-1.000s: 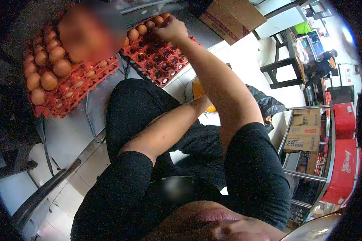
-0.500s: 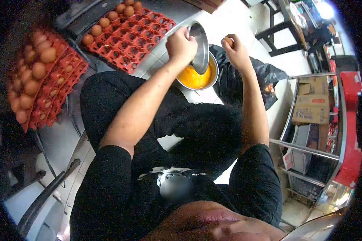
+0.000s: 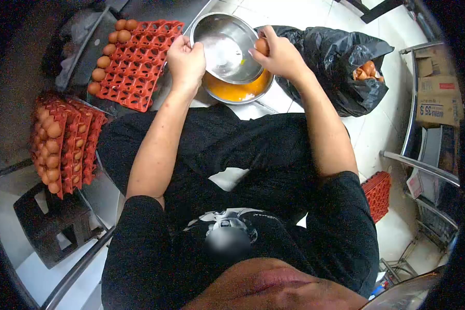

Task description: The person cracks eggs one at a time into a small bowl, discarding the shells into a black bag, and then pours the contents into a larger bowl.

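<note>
My left hand [image 3: 187,61] grips the rim of a shiny metal bowl [image 3: 217,46], which is tilted with its inside facing me. A small yellow spot of egg shows inside it. Closed round a brown egg [image 3: 262,47], my right hand [image 3: 281,54] is at the bowl's right rim. Beneath, partly covered by the tilted bowl, stands a larger metal pot [image 3: 231,102] with orange-yellow liquid egg [image 3: 237,92] in it. A red egg tray [image 3: 134,64] lies left of my left hand, with several brown eggs [image 3: 104,62] along its far and left edges.
Stacked red trays full of eggs [image 3: 51,147] stand at the left. A black plastic bag [image 3: 325,62] with eggshells [image 3: 368,71] at its opening lies on the right. Beyond it is a metal rack [image 3: 423,168] with cardboard boxes [image 3: 438,106]. Another red tray [image 3: 377,196] rests at lower right.
The bowl has turned from edge-on over the pot to showing its inside. My right hand has moved left with the egg to the bowl's rim. The whole view has also shifted.
</note>
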Demonstrator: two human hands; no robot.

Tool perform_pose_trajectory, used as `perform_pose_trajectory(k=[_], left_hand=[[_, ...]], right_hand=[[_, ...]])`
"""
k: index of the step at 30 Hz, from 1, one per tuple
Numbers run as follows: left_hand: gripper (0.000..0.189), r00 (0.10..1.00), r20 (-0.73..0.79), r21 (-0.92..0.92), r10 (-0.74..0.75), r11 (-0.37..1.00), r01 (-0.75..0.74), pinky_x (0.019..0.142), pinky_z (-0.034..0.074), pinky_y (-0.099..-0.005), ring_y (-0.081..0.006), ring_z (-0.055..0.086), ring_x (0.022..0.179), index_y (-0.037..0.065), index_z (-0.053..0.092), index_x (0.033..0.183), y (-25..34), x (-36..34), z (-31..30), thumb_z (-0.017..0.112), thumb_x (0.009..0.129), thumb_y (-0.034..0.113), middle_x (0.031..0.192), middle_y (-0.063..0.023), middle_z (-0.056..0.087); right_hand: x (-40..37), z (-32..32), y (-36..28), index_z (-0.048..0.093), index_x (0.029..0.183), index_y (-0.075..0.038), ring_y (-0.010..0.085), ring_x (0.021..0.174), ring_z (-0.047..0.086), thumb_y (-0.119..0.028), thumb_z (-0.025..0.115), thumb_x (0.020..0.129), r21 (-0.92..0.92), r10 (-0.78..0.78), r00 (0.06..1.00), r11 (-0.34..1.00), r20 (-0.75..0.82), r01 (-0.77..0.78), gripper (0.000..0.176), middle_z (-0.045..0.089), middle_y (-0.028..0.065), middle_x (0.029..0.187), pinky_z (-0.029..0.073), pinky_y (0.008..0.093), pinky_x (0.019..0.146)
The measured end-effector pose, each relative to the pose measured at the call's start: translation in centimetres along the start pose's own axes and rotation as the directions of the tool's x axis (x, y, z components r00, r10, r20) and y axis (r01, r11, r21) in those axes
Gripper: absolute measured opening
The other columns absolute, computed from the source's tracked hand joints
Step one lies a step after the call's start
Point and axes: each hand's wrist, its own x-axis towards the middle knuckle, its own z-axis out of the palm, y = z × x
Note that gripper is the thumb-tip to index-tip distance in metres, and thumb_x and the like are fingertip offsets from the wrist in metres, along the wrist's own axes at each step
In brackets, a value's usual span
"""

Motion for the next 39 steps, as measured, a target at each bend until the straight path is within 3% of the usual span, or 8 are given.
perform_pose_trajectory(k=[3, 9, 14, 27, 33, 35, 36, 39], left_hand=[[0.015, 0.999, 0.034, 0.076, 0.016, 0.997, -0.019, 0.048, 0.029, -0.0258, -0.0031, 0.041, 0.053, 0.003, 0.054, 0.074, -0.2, -0.3, 0.1, 0.061, 0.085, -0.002, 0.061, 0.0056, 0.048], [0.017, 0.998, 0.066, 0.149, 0.019, 0.988, -0.029, 0.048, 0.029, -0.0265, -0.0027, 0.041, 0.054, 0.003, 0.053, 0.072, 0.2, -1.1, 0.4, 0.063, 0.086, 0.001, 0.060, 0.0058, 0.048], [0.017, 0.997, 0.077, 0.138, 0.001, 0.990, -0.011, 0.049, 0.030, -0.0276, -0.0033, 0.042, 0.054, 0.002, 0.053, 0.072, 0.5, -2.0, 0.7, 0.063, 0.085, 0.001, 0.059, 0.0047, 0.047], [0.011, 0.994, 0.112, 0.196, -0.003, 0.980, -0.019, 0.051, 0.034, -0.0277, -0.0038, 0.043, 0.057, 0.001, 0.056, 0.077, 1.4, -2.5, 0.9, 0.062, 0.086, 0.002, 0.061, 0.0035, 0.049], [0.011, 0.994, 0.113, 0.250, 0.011, 0.968, -0.039, 0.052, 0.034, -0.0286, -0.0044, 0.042, 0.057, 0.001, 0.055, 0.078, 2.1, -3.0, 1.0, 0.063, 0.085, 0.003, 0.061, 0.0023, 0.049], [0.015, 0.995, 0.099, 0.219, 0.034, 0.974, -0.055, 0.051, 0.036, -0.0313, -0.0067, 0.042, 0.055, 0.000, 0.052, 0.075, 1.6, -3.0, 1.0, 0.063, 0.084, 0.003, 0.057, -0.0010, 0.048], [0.011, 0.994, 0.110, 0.227, 0.017, 0.973, -0.042, 0.052, 0.035, -0.0290, -0.0047, 0.042, 0.057, 0.000, 0.056, 0.078, 1.3, -2.9, 1.0, 0.064, 0.085, 0.004, 0.060, 0.0019, 0.049], [0.009, 0.992, 0.122, 0.222, 0.005, 0.974, -0.032, 0.053, 0.034, -0.0267, -0.0029, 0.042, 0.060, 0.001, 0.059, 0.081, 0.4, -2.8, 1.1, 0.064, 0.087, 0.005, 0.064, 0.0049, 0.050]], right_hand=[[0.0, 0.6, -0.1, 0.058, 0.124, -0.014, 0.0449, 0.089, 0.071, -0.045, 0.070, 0.091, -0.037, 0.080, 0.997, 0.996, -0.009, -0.080, 0.047, 0.073, 0.0226, 0.093, 0.056, 0.0565, 0.081], [-0.9, -0.2, -1.8, 0.064, 0.112, -0.007, 0.0435, 0.080, 0.072, -0.034, 0.069, 0.091, -0.008, 0.021, 0.998, 1.000, 0.054, -0.021, 0.035, 0.071, 0.0238, 0.084, 0.058, 0.0477, 0.074], [-0.5, 2.4, -1.8, 0.066, 0.119, -0.005, 0.0435, 0.089, 0.072, -0.029, 0.071, 0.081, -0.017, 0.147, 0.967, 0.989, 0.206, -0.147, 0.045, 0.071, 0.0258, 0.089, 0.057, 0.0477, 0.083], [0.6, 4.7, -0.9, 0.065, 0.110, 0.000, 0.0397, 0.084, 0.073, -0.030, 0.074, 0.080, -0.014, 0.130, 0.931, 0.991, 0.342, -0.133, 0.043, 0.073, 0.0231, 0.090, 0.056, 0.0458, 0.080], [1.0, 3.4, -1.1, 0.057, 0.106, -0.004, 0.0195, 0.065, 0.063, -0.029, 0.073, 0.082, 0.098, 0.195, 0.842, 0.955, 0.504, -0.280, 0.039, 0.066, 0.0063, 0.081, 0.052, 0.0365, 0.060], [1.7, 2.3, -1.4, 0.055, 0.097, -0.009, 0.0066, 0.054, 0.046, -0.030, 0.071, 0.084, 0.182, 0.282, 0.618, 0.796, 0.734, -0.578, 0.030, 0.052, -0.0037, 0.070, 0.038, 0.0263, 0.046], [1.8, 1.7, -2.0, 0.053, 0.088, -0.013, 0.0009, 0.049, 0.034, -0.030, 0.068, 0.086, 0.242, 0.258, 0.588, 0.732, 0.767, -0.637, 0.023, 0.044, -0.0082, 0.064, 0.024, 0.0221, 0.041], [1.4, 0.1, -3.0, 0.051, 0.083, -0.015, 0.0024, 0.045, 0.031, -0.029, 0.066, 0.087, 0.328, 0.288, 0.595, 0.619, 0.750, -0.714, 0.021, 0.041, -0.0085, 0.060, 0.022, 0.0233, 0.041]])
